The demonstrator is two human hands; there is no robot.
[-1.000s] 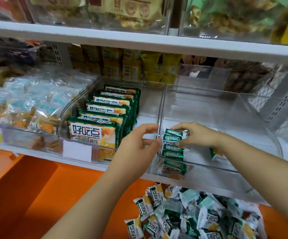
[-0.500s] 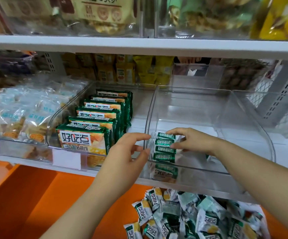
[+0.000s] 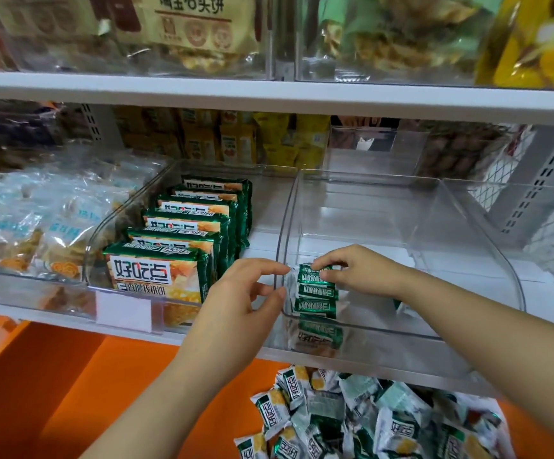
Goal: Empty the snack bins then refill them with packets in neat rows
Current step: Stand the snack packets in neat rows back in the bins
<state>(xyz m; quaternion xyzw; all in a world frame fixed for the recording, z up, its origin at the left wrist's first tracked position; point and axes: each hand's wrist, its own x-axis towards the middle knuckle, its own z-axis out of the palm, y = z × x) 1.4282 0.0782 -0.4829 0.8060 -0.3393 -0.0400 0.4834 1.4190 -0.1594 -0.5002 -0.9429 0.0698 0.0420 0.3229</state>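
Head view: small packets (image 3: 315, 293) stand in a short row in the front-left corner of the clear bin (image 3: 514, 286). The right hand (image 3: 358, 273) pinches the rearmost packet's top edge. The left hand (image 3: 245, 293) touches the bin's left wall, its grip unclear. The film is probably light, crinkly and slippery, best held by sealed edges.

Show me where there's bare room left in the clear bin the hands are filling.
Free: the clear bin floor behind and right of the small green packets, out to its right wall. The strip between the large green packs and the divider. Crowded: the front-left corner, where left hand and right hand meet.
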